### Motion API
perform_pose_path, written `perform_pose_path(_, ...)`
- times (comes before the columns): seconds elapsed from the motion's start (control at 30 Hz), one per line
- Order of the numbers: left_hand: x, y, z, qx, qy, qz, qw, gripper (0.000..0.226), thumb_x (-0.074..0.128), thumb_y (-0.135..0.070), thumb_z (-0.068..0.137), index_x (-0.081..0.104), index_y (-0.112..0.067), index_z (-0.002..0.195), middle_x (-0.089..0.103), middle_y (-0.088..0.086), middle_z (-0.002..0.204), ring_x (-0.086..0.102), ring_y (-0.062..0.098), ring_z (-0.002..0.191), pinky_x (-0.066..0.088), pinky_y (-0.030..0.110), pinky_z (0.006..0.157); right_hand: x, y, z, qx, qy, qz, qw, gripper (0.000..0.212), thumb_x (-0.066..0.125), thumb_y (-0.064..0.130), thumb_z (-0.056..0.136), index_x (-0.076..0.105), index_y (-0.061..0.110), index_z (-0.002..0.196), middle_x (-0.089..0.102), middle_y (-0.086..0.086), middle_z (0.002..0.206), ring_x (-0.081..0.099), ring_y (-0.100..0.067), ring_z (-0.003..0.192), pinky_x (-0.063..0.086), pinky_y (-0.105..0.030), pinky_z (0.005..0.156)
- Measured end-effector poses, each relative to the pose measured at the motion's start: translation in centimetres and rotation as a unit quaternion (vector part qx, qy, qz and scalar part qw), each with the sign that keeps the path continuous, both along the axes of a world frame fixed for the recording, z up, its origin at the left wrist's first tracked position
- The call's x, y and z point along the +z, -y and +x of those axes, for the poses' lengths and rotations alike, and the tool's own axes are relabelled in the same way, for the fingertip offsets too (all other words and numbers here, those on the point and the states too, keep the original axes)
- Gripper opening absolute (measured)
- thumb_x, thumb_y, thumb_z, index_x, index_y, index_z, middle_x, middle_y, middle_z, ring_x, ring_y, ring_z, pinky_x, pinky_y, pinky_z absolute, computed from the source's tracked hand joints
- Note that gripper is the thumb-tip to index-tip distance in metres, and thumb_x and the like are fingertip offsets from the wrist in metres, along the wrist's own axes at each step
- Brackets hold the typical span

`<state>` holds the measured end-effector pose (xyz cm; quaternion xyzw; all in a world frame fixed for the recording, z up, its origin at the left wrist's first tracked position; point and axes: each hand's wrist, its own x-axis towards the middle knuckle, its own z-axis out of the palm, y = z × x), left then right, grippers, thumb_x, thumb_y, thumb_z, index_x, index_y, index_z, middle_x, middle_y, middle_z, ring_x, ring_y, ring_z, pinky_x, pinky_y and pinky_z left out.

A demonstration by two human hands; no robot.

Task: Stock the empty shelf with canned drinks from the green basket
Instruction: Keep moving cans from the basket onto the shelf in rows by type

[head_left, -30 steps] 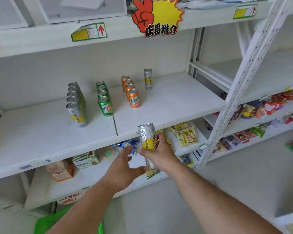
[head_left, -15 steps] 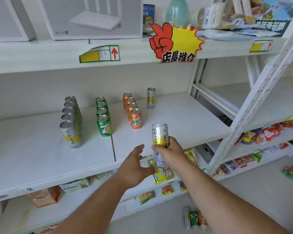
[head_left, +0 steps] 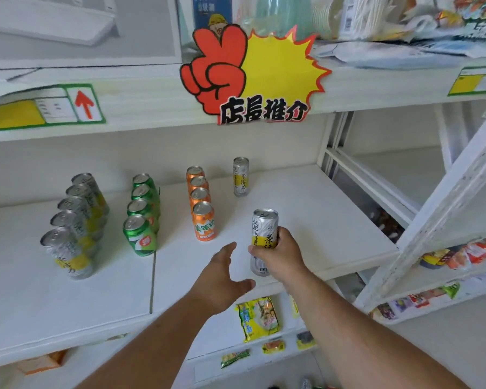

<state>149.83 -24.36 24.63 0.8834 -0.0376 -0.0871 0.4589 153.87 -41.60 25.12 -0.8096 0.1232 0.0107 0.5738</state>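
Silver-and-yellow tall can [head_left: 264, 234] is standing upright in my right hand [head_left: 278, 258], fingers wrapping its middle, hovering directly in front of the lone matching can [head_left: 240, 176] at the shelf [head_left: 320, 220] back; my left hand [head_left: 222, 279] is idling beside it, fingers relaxed

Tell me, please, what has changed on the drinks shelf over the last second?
The right hand has carried the silver-and-yellow can up from below the shelf edge to over the shelf, still gripping it. The left hand rose alongside, open and holding nothing. The rows of cans and the lone can behind stayed as they were.
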Motion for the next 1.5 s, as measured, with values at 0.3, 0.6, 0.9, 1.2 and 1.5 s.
perform_pose_path(0.3,-2.8,5.0,10.8,0.079,0.006,0.064,0.995,0.103,0.08,-0.046,0.075,0.016,-0.033,0.155,0.031,-0.006,0.158,0.042,0.008,0.134,0.049,0.02,0.091,-3.5,3.7,13.2,0.066,0.013,-0.042,0.997,0.061,0.09,0.032,0.063,0.058,0.028,0.115,0.07,0.009,0.104,0.071,-0.016,0.093,0.061,-0.043,0.085)
perform_pose_path(0.6,-4.7,5.9,16.4,0.134,0.033,0.082,0.987,0.103,0.08,-0.043,0.076,0.017,-0.031,0.155,0.034,-0.003,0.156,0.038,0.012,0.14,0.04,0.025,0.104,-5.4,2.4,19.5,0.099,0.04,-0.062,0.992,0.056,0.09,0.031,0.068,0.052,0.031,0.109,0.07,0.01,0.102,0.071,-0.014,0.085,0.059,-0.038,0.082)
perform_pose_path(0.9,-5.8,6.0,17.3,0.139,0.023,0.087,0.986,0.103,0.081,-0.043,0.075,0.016,-0.032,0.156,0.033,-0.001,0.157,0.038,0.014,0.14,0.047,0.035,0.105,-6.8,3.0,19.2,0.106,0.004,-0.09,0.99,0.06,0.088,0.037,0.07,0.052,0.027,0.117,0.066,0.011,0.107,0.069,-0.017,0.096,0.057,-0.035,0.084)
perform_pose_path(1.2,-5.8,5.4,20.5,0.152,0.014,0.085,0.985,0.102,0.079,-0.042,0.078,0.014,-0.033,0.156,0.03,0.0,0.159,0.04,0.017,0.139,0.047,0.028,0.097,-6.4,1.3,22.3,0.09,0.001,-0.115,0.989,0.049,0.082,0.036,0.072,0.055,0.023,0.111,0.069,0.006,0.098,0.069,-0.022,0.09,0.059,-0.04,0.079)
perform_pose_path(1.5,-5.1,5.2,23.3,0.184,0.013,0.078,0.98,0.103,0.08,-0.039,0.076,0.016,-0.032,0.156,0.035,0.003,0.156,0.04,0.019,0.139,0.055,0.036,0.093,-6.1,-0.6,26.4,0.092,0.006,-0.129,0.987,0.053,0.083,0.037,0.073,0.053,0.019,0.113,0.07,0.0,0.102,0.07,-0.027,0.093,0.059,-0.039,0.079)
